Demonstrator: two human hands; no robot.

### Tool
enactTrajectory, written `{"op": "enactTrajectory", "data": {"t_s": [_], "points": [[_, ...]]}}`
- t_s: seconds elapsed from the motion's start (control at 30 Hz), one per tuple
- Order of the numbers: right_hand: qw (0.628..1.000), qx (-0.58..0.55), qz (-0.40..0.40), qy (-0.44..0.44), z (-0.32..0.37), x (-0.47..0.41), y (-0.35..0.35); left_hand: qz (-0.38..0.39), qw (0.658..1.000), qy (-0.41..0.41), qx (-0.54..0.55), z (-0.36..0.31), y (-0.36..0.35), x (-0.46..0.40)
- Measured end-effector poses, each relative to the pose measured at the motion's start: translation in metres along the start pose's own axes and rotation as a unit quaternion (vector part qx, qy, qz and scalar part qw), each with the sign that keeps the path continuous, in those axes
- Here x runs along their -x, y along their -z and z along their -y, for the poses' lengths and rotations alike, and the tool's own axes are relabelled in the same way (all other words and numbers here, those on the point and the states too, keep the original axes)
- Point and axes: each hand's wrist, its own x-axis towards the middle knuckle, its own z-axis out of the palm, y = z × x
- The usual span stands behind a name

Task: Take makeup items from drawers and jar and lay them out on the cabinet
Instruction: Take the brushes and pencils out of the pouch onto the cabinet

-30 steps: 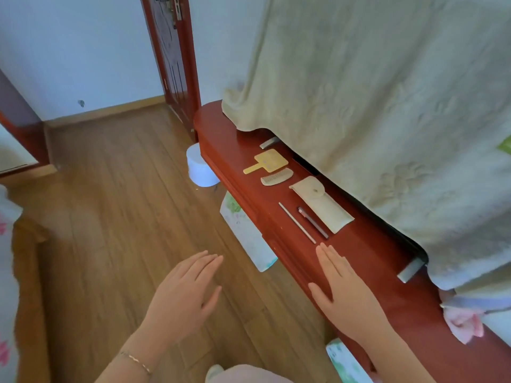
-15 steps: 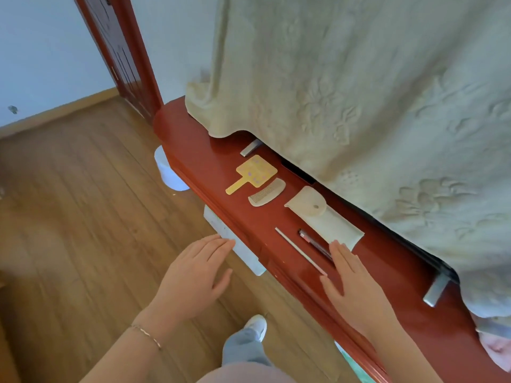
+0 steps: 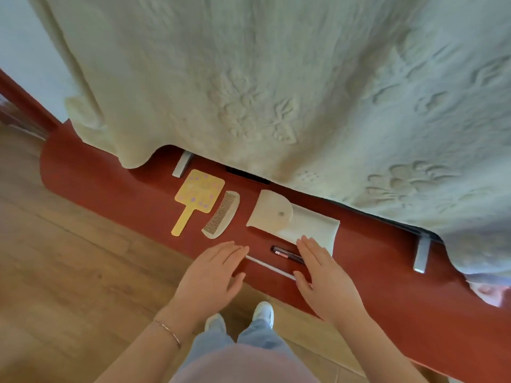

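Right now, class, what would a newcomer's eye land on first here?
A big cream embossed blanket fills the top, draping over the red cabinet. On the cabinet lie a yellow hand mirror beside a comb, with a white pouch to their right. Both hands, left hand and right hand, hover open near the front edge.

Left hand (image 3: 211,275), right hand (image 3: 322,275): both flat, palms down, fingers extended, empty.

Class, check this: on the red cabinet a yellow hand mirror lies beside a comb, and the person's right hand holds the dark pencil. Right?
Not quite. In the head view the right hand is open and flat above the dark pencil, holding nothing. The yellow hand mirror does lie beside the comb on the cabinet.
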Motion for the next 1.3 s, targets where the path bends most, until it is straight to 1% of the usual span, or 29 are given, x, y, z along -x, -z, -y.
{"op": "enactTrajectory", "data": {"t_s": [0.1, 0.2, 0.33, 0.47, 0.53, 0.6, 0.77, 0.9, 1.0, 1.07, 1.13, 1.17, 1.23, 1.3], "points": [[1.0, -0.006, -0.016, -0.017, 0.005, -0.004, -0.004, 0.019, 0.999, -0.036, 0.016, 0.009, -0.002, -0.027], [0.998, -0.009, -0.034, -0.048, 0.011, -0.01, -0.005, 0.021, 0.996, -0.084, 0.03, 0.02, -0.004, -0.053], [0.992, -0.031, -0.055, -0.107, 0.014, -0.022, -0.002, 0.012, 0.994, -0.103, 0.033, 0.028, -0.003, -0.084], [0.986, -0.035, -0.076, -0.143, 0.014, -0.034, 0.009, 0.04, 0.991, -0.123, 0.032, 0.024, -0.013, -0.116], [0.983, -0.048, -0.077, -0.161, 0.015, -0.035, 0.014, 0.052, 0.992, -0.11, 0.033, 0.017, -0.02, -0.126], [0.98, -0.058, -0.076, -0.172, 0.016, -0.033, 0.016, 0.073, 0.994, -0.076, 0.033, 0.008, -0.028, -0.132], [0.979, -0.065, -0.06, -0.182, 0.009, -0.031, 0.011, 0.089, 0.995, -0.045, -0.008, -0.005, -0.042, -0.138], [0.978, -0.085, -0.05, -0.184, 0.004, -0.031, 0.005, 0.044, 0.997, -0.068, 0.015, -0.004, -0.041, -0.138], [0.981, -0.089, -0.054, -0.167, 0.004, -0.033, 0.002, 0.007, 0.995, -0.063, 0.083, 0.0, -0.045, -0.14], [0.982, -0.089, -0.065, -0.154, 0.004, -0.034, 0.004, -0.002, 0.991, -0.051, 0.12, 0.003, -0.047, -0.138], [0.979, -0.103, -0.093, -0.146, 0.006, -0.033, 0.011, -0.018, 0.988, -0.042, 0.146, 0.003, -0.043, -0.136], [0.976, -0.117, -0.114, -0.146, 0.007, -0.031, 0.016, -0.03, 0.987, -0.051, 0.149, 0.002, -0.038, -0.135], [0.963, -0.15, -0.162, -0.153, 0.009, -0.028, 0.028, -0.053, 0.982, -0.095, 0.152, 0.001, -0.024, -0.132], [0.958, -0.156, -0.172, -0.165, 0.008, -0.024, 0.042, -0.069, 0.972, -0.151, 0.166, 0.0, -0.01, -0.128]]}}
